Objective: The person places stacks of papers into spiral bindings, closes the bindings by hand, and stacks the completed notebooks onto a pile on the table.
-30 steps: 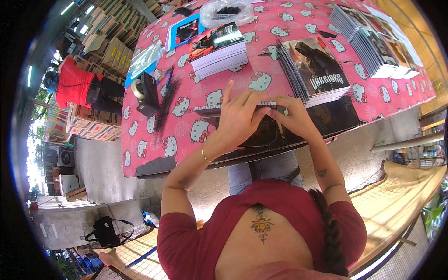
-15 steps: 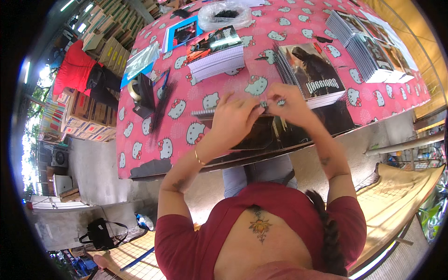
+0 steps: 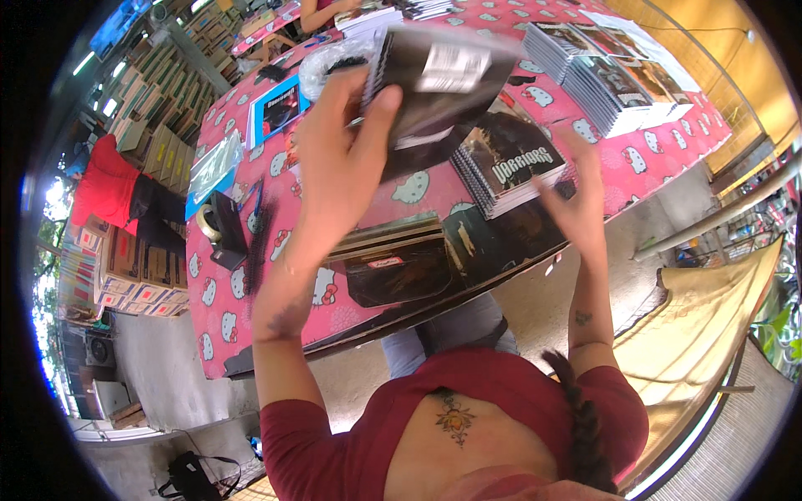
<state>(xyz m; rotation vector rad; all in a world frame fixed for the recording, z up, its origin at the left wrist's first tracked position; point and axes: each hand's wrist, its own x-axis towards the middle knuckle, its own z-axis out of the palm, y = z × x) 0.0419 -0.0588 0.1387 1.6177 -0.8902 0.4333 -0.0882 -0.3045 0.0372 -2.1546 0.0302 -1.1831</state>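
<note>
My left hand [image 3: 338,154] is closed on the spiral edge of a notebook [image 3: 447,100], lifted above the table. Its dark back cover, with a white barcode label, faces up and looks slightly blurred. At the right corner of a stack of spiral notebooks [image 3: 505,159] with a dark picture cover is my right hand [image 3: 576,196], its thumb and fingers apart. I cannot tell whether it touches the stack. In front of me at the table's edge lies a dark, worn board [image 3: 493,242] with a dark flat block [image 3: 401,271] on its left part.
A tape dispenser [image 3: 224,230] stands at the left of the pink-patterned table [image 3: 213,313], near black spiral bindings [image 3: 257,246]. Stacked notebooks [image 3: 614,96] occupy the back right. A clear plastic bag [image 3: 322,67] lies behind my left hand. People [image 3: 113,188] [image 3: 322,12] are farther off.
My hands have come apart from over the front board. My left hand has lifted a notebook up and away; my right has moved to the stack's right corner. The view has shifted.
</note>
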